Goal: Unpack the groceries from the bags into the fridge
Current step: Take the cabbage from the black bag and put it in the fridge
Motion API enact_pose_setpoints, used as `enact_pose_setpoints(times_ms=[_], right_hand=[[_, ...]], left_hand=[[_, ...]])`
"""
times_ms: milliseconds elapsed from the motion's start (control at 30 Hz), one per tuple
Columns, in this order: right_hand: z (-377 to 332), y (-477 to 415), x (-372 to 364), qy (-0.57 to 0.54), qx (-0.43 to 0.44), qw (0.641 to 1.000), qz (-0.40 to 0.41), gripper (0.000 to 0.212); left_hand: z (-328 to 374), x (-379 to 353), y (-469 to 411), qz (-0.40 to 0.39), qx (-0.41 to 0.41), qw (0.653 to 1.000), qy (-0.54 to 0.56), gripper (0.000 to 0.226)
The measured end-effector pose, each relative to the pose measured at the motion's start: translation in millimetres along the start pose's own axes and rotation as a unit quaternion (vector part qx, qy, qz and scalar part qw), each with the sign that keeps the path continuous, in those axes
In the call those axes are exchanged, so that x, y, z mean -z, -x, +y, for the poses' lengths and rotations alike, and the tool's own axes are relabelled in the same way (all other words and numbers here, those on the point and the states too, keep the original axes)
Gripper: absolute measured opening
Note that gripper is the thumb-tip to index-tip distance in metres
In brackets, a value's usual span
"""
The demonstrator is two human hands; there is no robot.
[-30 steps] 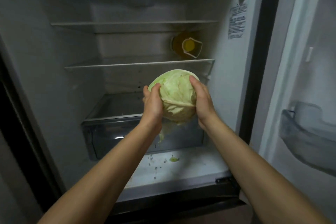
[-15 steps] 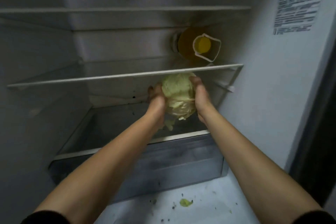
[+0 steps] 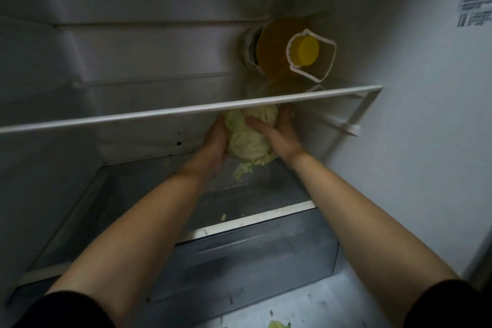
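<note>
Pale green, the cabbage (image 3: 249, 136) is deep under the glass shelf (image 3: 186, 112), gripped on both sides by the left hand (image 3: 213, 146) and the right hand (image 3: 277, 136); it looks heavy, firm, with loose leaves, so cupping both sides seems best.

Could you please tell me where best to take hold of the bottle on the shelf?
Probably the white handle by the cap of the bottle, hooked from the front: it lies on its side, cap and handle pointing outward.

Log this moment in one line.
step: placing cabbage | left hand: holds cabbage | right hand: holds cabbage | spot: under shelf bearing bottle
</note>
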State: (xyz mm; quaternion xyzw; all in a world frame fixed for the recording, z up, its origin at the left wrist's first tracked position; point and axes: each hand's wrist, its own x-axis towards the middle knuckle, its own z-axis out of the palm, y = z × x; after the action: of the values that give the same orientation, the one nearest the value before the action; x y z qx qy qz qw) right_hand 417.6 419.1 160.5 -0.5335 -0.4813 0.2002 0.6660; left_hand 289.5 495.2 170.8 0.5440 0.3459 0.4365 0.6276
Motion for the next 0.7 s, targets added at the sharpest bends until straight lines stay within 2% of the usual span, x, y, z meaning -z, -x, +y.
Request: enact_pose_setpoints(times_ms=[67, 133, 267, 367, 533, 633, 700], right_hand=[[5, -2, 0, 0.038, -0.002, 0.999, -0.024, 0.132], [9, -4, -5, 0.041, -0.011, 0.999, -0.020, 0.129], [11, -11, -18, 0.078, 0.021, 0.997, 0.009, 0.093], [6, -10, -21, 0.080, 0.028, 0.996, 0.021, 0.082], [3, -2, -14, 0.146, -0.011, 0.989, 0.006, 0.108], [-4, 11, -10, 0.216, -0.022, 0.976, 0.013, 0.106], [-12, 21, -9, 0.245, -0.017, 0.969, 0.011, 0.100]], left_hand=[[-4, 4, -6, -0.003, 0.017, 1.000, 0.012, 0.047], [-10, 10, -10, -0.003, 0.028, 0.999, 0.019, 0.048], [-19, 17, -11, 0.000, 0.029, 0.999, 0.034, 0.053], [-23, 20, -11, 0.015, 0.012, 1.000, 0.015, 0.055], [-17, 23, -3, 0.026, 0.007, 0.999, -0.040, 0.064], [-10, 29, 7, 0.034, -0.020, 0.992, -0.122, 0.065], [-3, 30, 25, 0.031, -0.046, 0.984, -0.167, 0.058]])
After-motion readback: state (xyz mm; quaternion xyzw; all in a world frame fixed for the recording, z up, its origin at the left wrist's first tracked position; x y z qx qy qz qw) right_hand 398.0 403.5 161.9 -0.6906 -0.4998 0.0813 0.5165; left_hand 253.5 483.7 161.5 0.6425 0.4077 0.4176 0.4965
